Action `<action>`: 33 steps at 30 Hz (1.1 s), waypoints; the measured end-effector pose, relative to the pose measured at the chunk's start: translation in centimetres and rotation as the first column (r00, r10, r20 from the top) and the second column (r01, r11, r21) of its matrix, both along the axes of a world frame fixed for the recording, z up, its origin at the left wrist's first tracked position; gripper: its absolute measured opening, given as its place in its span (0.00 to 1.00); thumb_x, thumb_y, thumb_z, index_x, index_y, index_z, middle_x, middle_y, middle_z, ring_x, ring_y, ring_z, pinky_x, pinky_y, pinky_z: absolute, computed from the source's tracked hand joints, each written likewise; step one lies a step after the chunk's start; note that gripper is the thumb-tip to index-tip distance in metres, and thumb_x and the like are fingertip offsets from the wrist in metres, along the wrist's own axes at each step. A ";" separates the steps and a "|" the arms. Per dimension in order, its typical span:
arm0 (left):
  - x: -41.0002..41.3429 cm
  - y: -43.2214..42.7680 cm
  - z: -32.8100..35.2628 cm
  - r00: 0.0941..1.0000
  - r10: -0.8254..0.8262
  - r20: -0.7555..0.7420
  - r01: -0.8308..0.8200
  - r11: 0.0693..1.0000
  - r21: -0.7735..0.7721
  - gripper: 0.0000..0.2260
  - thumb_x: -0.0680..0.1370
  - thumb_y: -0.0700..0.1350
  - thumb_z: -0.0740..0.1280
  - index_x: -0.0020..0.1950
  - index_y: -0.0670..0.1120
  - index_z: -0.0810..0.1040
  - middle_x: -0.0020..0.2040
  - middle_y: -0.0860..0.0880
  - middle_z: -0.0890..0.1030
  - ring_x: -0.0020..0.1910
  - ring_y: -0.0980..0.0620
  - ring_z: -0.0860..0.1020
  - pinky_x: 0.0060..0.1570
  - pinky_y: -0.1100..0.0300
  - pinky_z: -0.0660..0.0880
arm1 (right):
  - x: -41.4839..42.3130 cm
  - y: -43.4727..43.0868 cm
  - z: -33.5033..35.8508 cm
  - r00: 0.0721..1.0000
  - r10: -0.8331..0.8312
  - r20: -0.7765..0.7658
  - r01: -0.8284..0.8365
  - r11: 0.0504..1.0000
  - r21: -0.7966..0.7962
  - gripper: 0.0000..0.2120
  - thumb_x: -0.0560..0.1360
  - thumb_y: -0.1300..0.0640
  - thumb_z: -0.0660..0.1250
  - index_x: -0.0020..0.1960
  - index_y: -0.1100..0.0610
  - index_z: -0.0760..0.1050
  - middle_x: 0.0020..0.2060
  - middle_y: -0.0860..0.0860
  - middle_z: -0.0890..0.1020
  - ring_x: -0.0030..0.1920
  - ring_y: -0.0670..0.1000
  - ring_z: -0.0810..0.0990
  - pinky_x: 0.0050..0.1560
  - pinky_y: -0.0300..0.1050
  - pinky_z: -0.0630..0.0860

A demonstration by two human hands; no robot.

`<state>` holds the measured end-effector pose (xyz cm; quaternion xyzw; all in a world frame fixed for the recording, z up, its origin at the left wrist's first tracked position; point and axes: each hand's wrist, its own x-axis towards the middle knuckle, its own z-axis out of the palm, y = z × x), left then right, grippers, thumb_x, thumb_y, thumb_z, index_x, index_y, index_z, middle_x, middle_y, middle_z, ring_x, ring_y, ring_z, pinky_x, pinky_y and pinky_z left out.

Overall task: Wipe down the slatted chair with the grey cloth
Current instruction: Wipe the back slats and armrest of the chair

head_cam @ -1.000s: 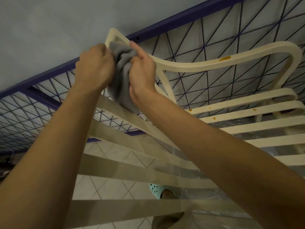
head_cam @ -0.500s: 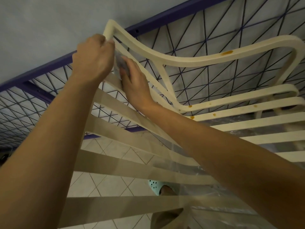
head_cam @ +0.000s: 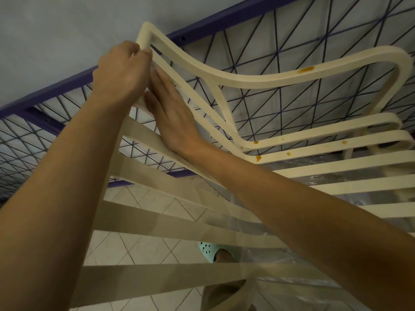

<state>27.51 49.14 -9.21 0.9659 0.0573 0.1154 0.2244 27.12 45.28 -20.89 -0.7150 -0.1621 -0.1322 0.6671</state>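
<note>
**Both hands at the chair's upper corner**

We see the cream slatted plastic chair (head_cam: 247,83) in front of a purple metal railing with dark wire mesh (head_cam: 56,85). The left hand (head_cam: 122,72) has its fingers curled round the frame rail just below the top left corner. The right hand (head_cam: 173,115) lies flat just beside it, with straight fingers pressed together against a slat. We cannot make out the grey cloth; the hands cover that spot. Orange-brown stains (head_cam: 306,69) dot the top rail and the slats on the right. Below, a mint perforated clog (head_cam: 207,249) stands on the pale tiled floor (head_cam: 146,250).
</note>
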 end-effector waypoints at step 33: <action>0.0 1.1 -1.9 0.999 0.001 -0.051 0.034 0.731 0.681 0.25 0.76 0.41 0.69 0.72 0.45 0.69 0.66 0.36 0.67 0.54 0.31 0.73 0.54 0.40 0.74 | -2.3 -1.8 -6.8 0.958 -0.062 -0.279 0.017 0.987 -0.159 0.26 0.85 0.49 0.46 0.79 0.57 0.48 0.79 0.55 0.47 0.79 0.53 0.41 0.78 0.54 0.41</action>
